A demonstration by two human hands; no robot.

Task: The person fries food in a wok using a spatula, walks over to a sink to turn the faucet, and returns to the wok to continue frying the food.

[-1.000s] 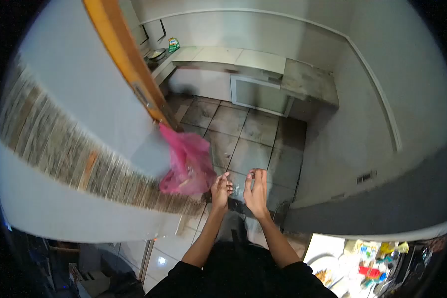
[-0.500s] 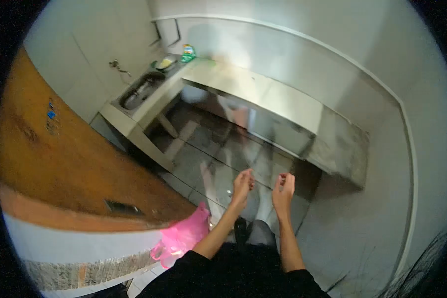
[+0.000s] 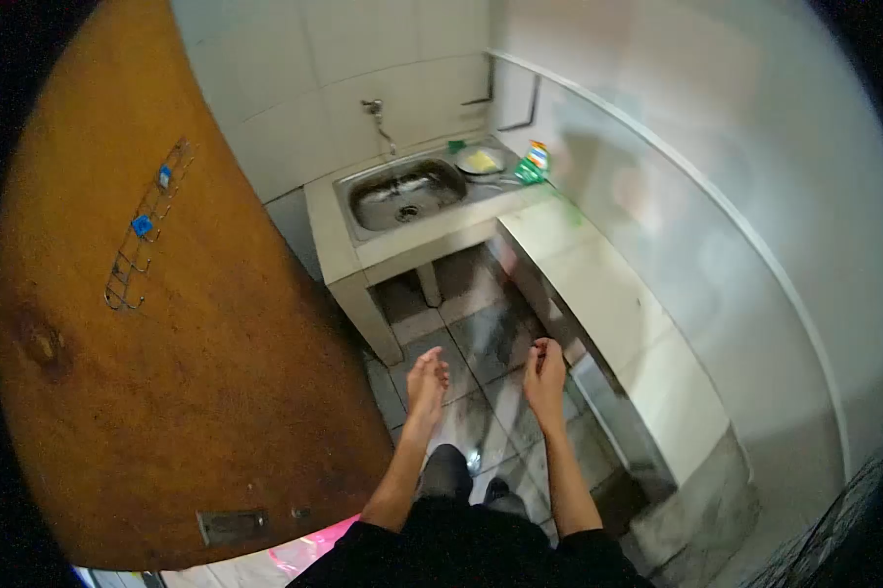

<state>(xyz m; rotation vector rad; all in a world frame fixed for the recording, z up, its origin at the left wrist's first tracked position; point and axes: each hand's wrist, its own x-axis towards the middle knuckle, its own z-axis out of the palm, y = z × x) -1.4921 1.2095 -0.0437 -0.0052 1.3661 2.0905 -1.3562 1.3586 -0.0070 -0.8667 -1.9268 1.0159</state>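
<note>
My left hand point(image 3: 428, 387) is held out over the tiled floor, its fingers loosely bent and nothing in them. To its right, at about the same height, is my right hand point(image 3: 544, 380), half curled, with a gap between thumb and fingers and also holding nothing. Neither hand touches anything. Beyond them a steel sink point(image 3: 441, 208) is set into a tiled counter point(image 3: 598, 279), below a wall tap point(image 3: 375, 110). A dish with something yellow point(image 3: 482, 162) rests beside the basin, near a green packet point(image 3: 533, 165).
A brown wooden door point(image 3: 196, 392) with a wire hook rack point(image 3: 147, 230) stands close on my left. Part of a pink plastic bag point(image 3: 309, 552) shows at the bottom. The counter bends along the right wall, with tiled floor point(image 3: 471, 426) in front.
My view has swung left towards the sink, which now appears larger and nearer the middle. Both hands stay raised and empty, a little farther apart. Most of the pink bag has left view.
</note>
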